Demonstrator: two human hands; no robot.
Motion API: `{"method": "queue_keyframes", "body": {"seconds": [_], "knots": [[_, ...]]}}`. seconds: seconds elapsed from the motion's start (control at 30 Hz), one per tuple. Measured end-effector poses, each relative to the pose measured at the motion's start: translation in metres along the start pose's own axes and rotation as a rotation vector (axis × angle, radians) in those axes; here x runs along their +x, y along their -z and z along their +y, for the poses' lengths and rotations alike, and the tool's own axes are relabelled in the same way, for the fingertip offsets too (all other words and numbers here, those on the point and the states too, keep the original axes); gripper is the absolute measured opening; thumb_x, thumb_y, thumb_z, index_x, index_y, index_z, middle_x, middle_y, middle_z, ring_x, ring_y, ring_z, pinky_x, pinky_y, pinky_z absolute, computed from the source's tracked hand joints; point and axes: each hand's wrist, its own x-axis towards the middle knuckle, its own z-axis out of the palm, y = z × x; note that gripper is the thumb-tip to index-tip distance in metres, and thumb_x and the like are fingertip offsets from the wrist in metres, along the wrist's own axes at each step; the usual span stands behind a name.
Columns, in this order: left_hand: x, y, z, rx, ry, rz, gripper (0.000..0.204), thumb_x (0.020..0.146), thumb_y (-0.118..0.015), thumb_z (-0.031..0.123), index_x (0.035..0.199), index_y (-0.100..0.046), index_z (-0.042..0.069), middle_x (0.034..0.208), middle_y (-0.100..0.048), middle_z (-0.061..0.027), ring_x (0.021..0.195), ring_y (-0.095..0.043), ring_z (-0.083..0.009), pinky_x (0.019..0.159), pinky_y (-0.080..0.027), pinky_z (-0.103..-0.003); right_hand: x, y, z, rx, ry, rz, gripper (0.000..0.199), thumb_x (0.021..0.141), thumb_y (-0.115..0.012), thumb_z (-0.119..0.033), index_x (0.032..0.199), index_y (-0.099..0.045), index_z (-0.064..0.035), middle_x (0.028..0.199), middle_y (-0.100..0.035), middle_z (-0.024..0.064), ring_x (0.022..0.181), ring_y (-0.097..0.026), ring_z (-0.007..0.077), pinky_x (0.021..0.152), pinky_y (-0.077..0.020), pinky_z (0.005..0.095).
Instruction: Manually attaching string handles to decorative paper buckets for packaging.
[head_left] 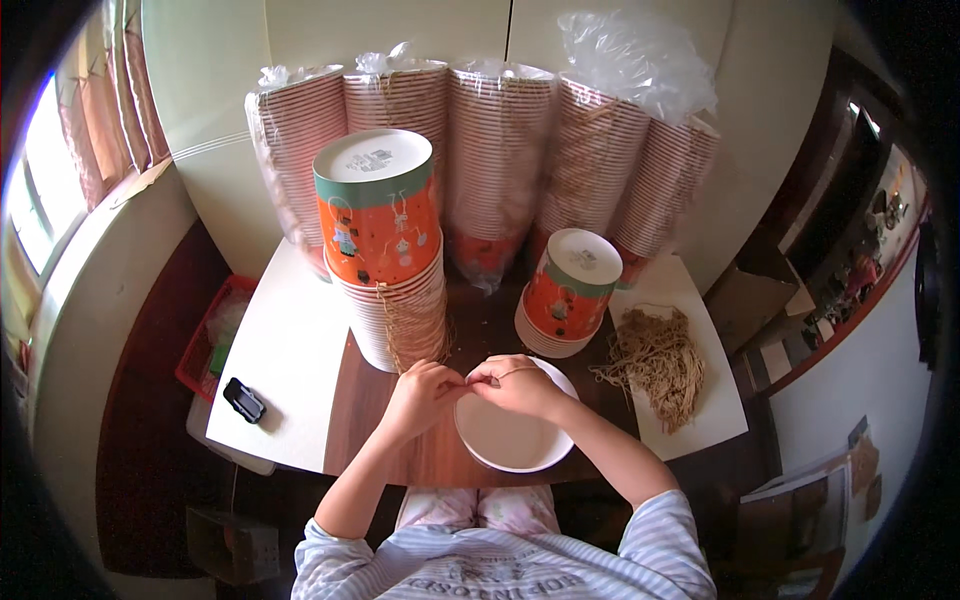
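My left hand [424,396] and my right hand [516,387] meet fingertip to fingertip over the near rim area of an open white-lined paper bucket [520,440], which stands on the brown middle of the table. Both hands are closed in a pinch. A thin tan cord [520,370] runs over the right hand's fingers; what lies between the left fingertips is too small to make out. Behind my left hand rises a tall stack of upside-down orange and green paper buckets [378,235], with tan cords [400,325] hanging down its side.
A shorter upside-down bucket stack [566,300] stands beyond my right hand. A heap of tan cords [660,365] lies at right. Several plastic-wrapped bucket stacks [500,160] line the back. A small black object [244,400] lies at left, near a red basket [205,345].
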Motion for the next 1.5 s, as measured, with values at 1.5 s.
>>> {"method": "queue_keyframes", "body": {"seconds": [1.5], "knots": [[-0.045, -0.003, 0.013, -0.193, 0.170, -0.245, 0.014, 0.074, -0.049, -0.002, 0.087, -0.055, -0.001, 0.082, -0.056, -0.0144, 0.074, -0.059, -0.0261, 0.066, -0.048, -0.032, -0.003, 0.000, 0.007, -0.013, 0.122, -0.318, 0.016, 0.073, -0.058, -0.018, 0.082, -0.061, -0.0051, 0.082, -0.060, 0.0090, 0.078, -0.059, 0.0233, 0.069, -0.0460, 0.0335]]}}
